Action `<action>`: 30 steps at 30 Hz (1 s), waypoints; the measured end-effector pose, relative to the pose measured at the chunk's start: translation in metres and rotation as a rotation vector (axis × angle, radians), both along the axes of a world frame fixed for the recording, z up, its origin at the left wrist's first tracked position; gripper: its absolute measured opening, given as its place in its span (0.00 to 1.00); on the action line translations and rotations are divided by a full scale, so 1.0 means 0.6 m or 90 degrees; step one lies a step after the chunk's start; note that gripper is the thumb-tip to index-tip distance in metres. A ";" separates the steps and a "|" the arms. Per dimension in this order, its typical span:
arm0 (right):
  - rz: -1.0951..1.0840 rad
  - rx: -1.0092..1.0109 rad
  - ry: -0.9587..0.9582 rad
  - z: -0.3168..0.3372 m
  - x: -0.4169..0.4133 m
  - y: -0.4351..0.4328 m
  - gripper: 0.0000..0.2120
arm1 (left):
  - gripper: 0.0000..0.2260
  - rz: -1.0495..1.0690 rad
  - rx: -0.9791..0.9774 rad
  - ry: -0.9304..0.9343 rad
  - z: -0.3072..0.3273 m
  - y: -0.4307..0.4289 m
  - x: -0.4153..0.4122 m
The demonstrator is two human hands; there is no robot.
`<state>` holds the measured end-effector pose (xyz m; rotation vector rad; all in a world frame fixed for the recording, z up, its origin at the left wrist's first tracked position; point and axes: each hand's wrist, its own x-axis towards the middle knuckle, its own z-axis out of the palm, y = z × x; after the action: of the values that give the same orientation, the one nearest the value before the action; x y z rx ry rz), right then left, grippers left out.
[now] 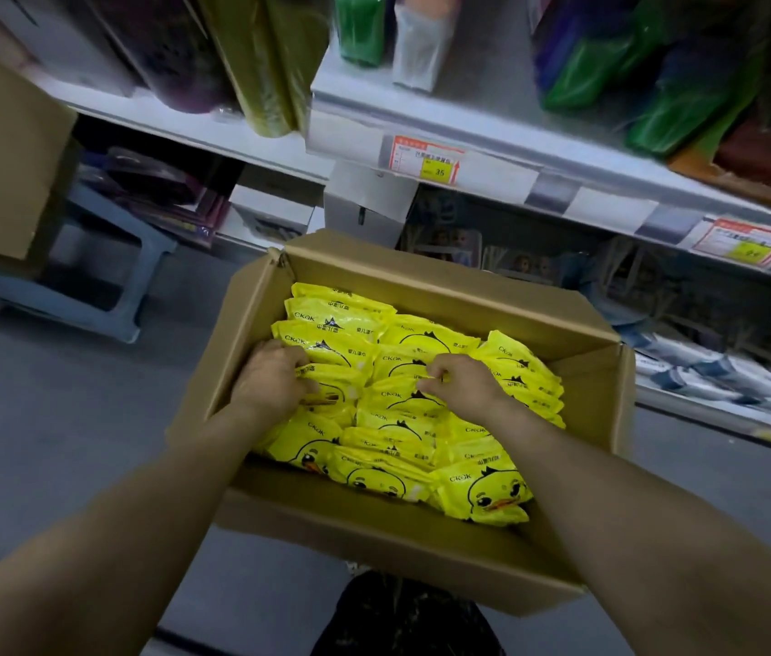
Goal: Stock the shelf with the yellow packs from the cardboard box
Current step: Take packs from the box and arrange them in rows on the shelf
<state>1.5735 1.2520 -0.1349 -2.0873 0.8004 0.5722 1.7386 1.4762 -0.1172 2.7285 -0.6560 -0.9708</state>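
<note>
Packs [482,490] fill box [421,277] edge-to-edge; left hand [274,378], right hand [464,384] grip some.

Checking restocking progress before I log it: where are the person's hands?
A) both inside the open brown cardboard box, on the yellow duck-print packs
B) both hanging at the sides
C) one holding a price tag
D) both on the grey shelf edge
A: the left hand and the right hand both reach into the open brown cardboard box and grip yellow duck-print packs.

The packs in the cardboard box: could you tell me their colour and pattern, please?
Bright yellow packs with a cartoon duck print, clearest in the head view.
</note>
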 end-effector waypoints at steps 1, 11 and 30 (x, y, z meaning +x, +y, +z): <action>-0.050 0.046 -0.019 0.014 -0.006 -0.004 0.14 | 0.20 0.029 -0.019 0.018 0.013 0.000 0.003; -0.243 0.083 -0.096 0.250 -0.043 -0.033 0.31 | 0.28 0.111 -0.211 0.191 0.236 -0.057 -0.021; -0.267 -0.062 -0.303 0.692 -0.220 -0.224 0.10 | 0.15 -0.103 -0.464 0.304 0.673 -0.300 -0.100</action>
<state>1.4414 1.1176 0.2800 -1.9450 0.9515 -0.1884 1.6784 1.2964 0.2869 1.7608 -0.9133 -1.0870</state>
